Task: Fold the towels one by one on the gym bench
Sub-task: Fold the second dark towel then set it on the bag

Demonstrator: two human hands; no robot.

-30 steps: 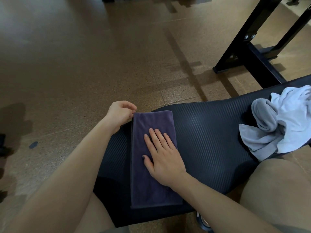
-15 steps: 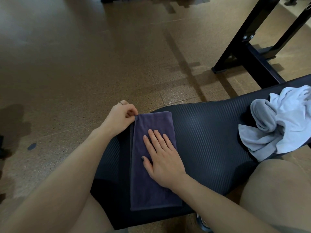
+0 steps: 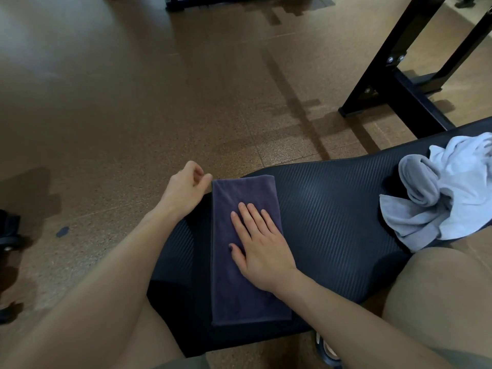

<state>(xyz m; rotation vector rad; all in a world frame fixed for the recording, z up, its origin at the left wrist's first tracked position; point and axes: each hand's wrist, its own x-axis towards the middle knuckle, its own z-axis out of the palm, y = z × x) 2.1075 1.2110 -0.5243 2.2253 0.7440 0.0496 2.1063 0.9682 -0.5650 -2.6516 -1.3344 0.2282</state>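
Observation:
A dark purple towel point(image 3: 247, 296) lies folded into a long narrow strip across the black ribbed gym bench point(image 3: 332, 222). My right hand point(image 3: 261, 246) presses flat on the middle of the strip with straight fingers. My left hand point(image 3: 183, 190) hovers at the towel's far left corner, fingers loosely curled and the thumb tip just beside the corner, which lies flat. A crumpled heap of grey and white towels point(image 3: 439, 203) sits on the bench at the right.
A black steel equipment frame point(image 3: 394, 83) stands on the brown speckled floor beyond the bench at the right. My legs straddle the bench near its front edge, with a shoe point(image 3: 327, 350) below. A dark object point(image 3: 9, 227) lies on the floor far left.
My left hand was pinching the towel's far left corner; now its fingers have loosened and the corner lies flat. My right hand stays pressed on the towel.

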